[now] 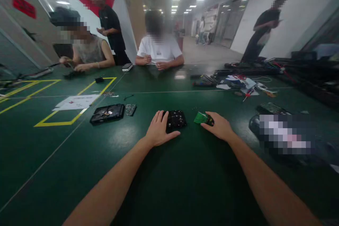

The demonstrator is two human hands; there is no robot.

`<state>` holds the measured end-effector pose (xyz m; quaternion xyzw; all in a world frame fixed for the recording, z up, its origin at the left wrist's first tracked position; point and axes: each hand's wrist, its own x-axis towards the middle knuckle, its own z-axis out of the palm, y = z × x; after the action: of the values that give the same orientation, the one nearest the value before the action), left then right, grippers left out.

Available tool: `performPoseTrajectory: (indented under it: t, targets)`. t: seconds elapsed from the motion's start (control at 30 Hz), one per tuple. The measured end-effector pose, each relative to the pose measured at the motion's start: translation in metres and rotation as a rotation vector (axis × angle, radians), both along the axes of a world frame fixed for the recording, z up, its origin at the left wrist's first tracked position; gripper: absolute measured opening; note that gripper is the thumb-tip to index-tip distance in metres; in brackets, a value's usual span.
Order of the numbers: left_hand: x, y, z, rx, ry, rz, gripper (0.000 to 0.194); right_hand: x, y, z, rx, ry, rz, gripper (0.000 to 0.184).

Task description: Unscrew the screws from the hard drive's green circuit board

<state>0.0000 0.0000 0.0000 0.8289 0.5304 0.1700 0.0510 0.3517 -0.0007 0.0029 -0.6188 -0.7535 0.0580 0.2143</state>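
My left hand (159,129) lies on the green table (79,169), palm down, fingers spread loose over the left edge of the black module (176,120), thumb hooked along its near side. So it's touching, not really clamped; the black piece sits just right of my palm, roughly squarish, its slightly longer side running left-right across me. It lies flat, studded face up.

My right hand (218,127) is curled, fingertips pinching the small green board (201,117), which pokes out leftward from the fingers toward the module. Long axis approx left-right, tilted a bit, its free end pointing at the module's right edge. The two parts are near, w/ a small gap between them. Something dark sits under my fingertips beside the green board; can't tell what, too blurred.

Left hand is nearer the module, right hand nearer the board. Further left lie a black tray (107,113) and another small board (130,109), well apart.
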Motion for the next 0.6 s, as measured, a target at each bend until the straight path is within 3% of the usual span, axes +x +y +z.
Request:
performPoseTrajectory:
  t: [0.43, 0.6]
  targets:
    - [-0.0057, 0.0048, -0.0023, 0.03, -0.019, -0.054, 0.111, 0.0045, 0.0012, 0.0026, -0.058, 0.036, -0.056, 0.083]
    - [-0.0069, 0.0053, -0.0011, 0.049, -0.038, -0.06, 0.109, 0.0055, 0.0005, 0.0034, -0.08, 0.045, -0.045, 0.077]
